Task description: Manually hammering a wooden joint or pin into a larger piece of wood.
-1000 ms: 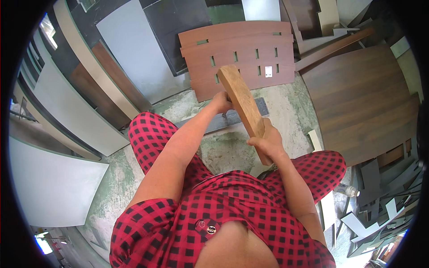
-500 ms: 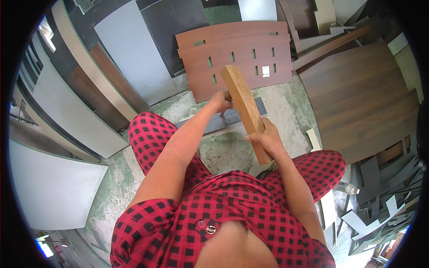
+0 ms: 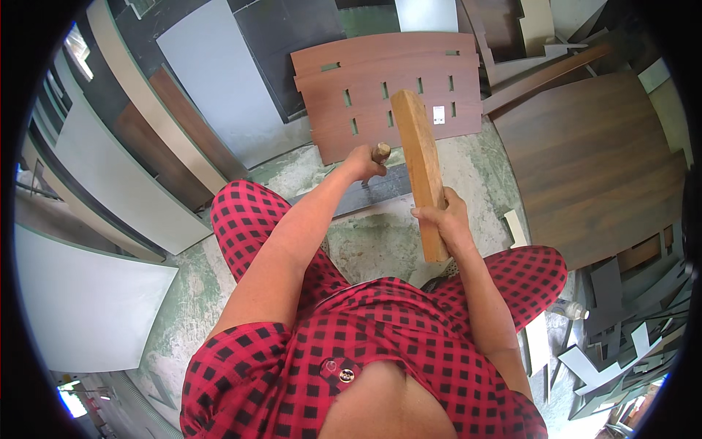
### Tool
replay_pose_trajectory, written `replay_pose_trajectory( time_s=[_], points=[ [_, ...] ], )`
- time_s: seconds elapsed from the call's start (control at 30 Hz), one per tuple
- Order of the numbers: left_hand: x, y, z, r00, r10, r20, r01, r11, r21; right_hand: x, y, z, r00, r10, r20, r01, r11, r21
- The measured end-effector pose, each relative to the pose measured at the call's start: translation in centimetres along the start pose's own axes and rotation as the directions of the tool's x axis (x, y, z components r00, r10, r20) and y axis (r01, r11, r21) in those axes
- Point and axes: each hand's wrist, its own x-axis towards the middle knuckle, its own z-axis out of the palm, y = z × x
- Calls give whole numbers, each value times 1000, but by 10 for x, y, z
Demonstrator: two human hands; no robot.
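Note:
My left hand (image 3: pixel 363 164) is closed around a chisel, whose round wooden handle (image 3: pixel 381 153) sticks out above the fist. Its lower end is mostly hidden by my fingers, over a narrow dark grey board (image 3: pixel 391 183) that lies on the floor between my knees. In my right hand (image 3: pixel 452 222) is a thick wooden block (image 3: pixel 418 150), gripped near its lower end and tilted slightly, with its far end raised. The block is to the right of the chisel handle, and a gap shows between them.
Ahead leans a reddish-brown panel (image 3: pixel 387 62) with several slots. Large pale panels (image 3: pixel 212 80) stand at the left, and a wide dark brown board (image 3: pixel 585 161) is at the right. Offcuts (image 3: pixel 607 366) and a clear bottle (image 3: pixel 570 309) lie near my right knee.
The wooden block has swung to the right, away from the chisel handle, uncovering its top. My left hand stays about where it was over the grey board.

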Motion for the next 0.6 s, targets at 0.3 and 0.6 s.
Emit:
replay_pose_trajectory(
  time_s=[0.3, 0.6],
  points=[
    [4, -3, 2, 1000, 16, -21, -17, 998, -63, -6, -2, 4, 933, -349, -91, 342, 936, -82],
    [7, -9, 11, 998, 60, 25, -52, 970, -239, 0, 7, 3, 996, -33, 83, 47, 984, -171]
  ],
)
